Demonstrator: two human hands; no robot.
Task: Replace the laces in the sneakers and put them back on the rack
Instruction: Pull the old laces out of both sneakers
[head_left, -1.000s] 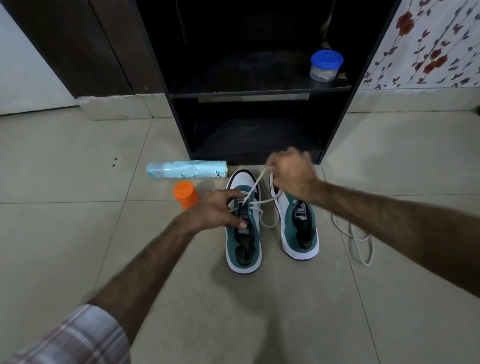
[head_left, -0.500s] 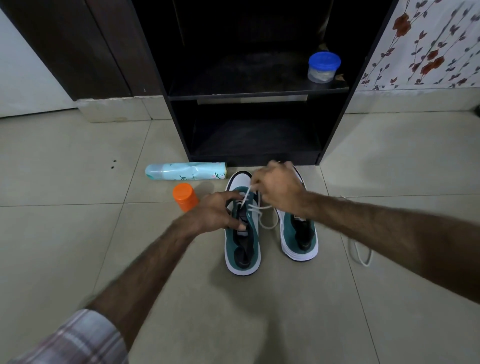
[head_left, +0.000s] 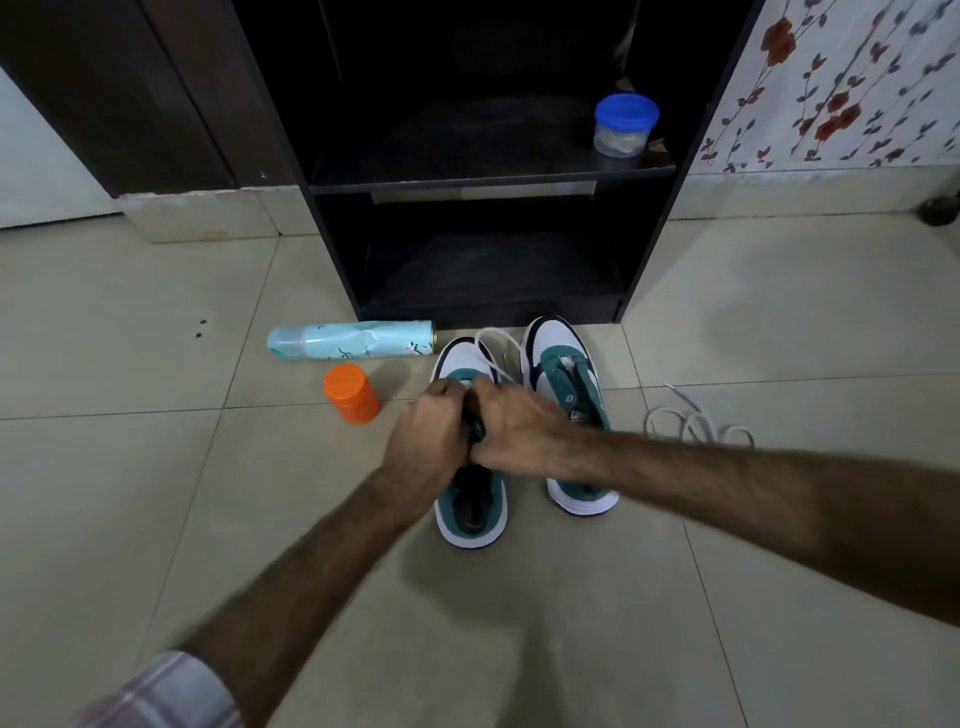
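Status: lacing in progress, task judged well short of complete. The pair of teal-and-white low-top sneakers stands side by side on the beige tiled floor (head_left: 156, 493), toes toward the dark wooden shoe rack (head_left: 488, 171), just in front of its bottom shelf. Left sneaker (head_left: 470, 499): both hands meet over its eyelet area; the left hand (head_left: 431, 431) has fingers curled at the tongue, the right hand (head_left: 511, 428) is clenched beside it, apparently pinching the white lace (head_left: 493, 345), which loops out toward the toe. The exact grip is hidden. Right sneaker (head_left: 566, 374): lace seen only near the lowest eyelets. A second loose white lace (head_left: 696, 421) lies on the floor to the right. Remaining: finish both sneakers, then shelve them. Writing: none legible; print on the pale blue spray can (head_left: 353, 340) and the tongue label are too blurred.
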